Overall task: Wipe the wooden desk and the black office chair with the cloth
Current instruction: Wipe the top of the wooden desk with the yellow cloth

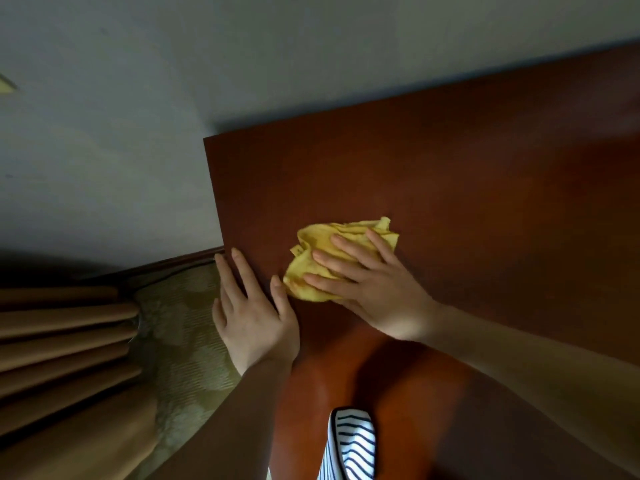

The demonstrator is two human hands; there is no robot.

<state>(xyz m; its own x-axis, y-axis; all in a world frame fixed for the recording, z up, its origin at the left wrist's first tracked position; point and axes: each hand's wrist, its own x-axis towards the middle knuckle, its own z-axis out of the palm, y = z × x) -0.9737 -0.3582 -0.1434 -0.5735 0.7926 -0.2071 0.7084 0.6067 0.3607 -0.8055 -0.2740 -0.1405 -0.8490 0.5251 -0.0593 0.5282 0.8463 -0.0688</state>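
Note:
A reddish-brown wooden desk [450,174] fills the right side of the head view. A crumpled yellow cloth [322,240] lies on it near the left edge. My right hand [374,282] presses flat on the cloth with straight, spread fingers. My left hand [252,313] rests on the desk's left edge, fingers straight, thumb on the top surface close to the cloth. The black office chair is out of view.
A pale wall [138,116] stands behind and left of the desk, with a dark baseboard [173,265] below it. Brown pleated curtains [62,348] hang at the lower left over patterned carpet [180,341]. A striped garment [353,445] shows at the bottom.

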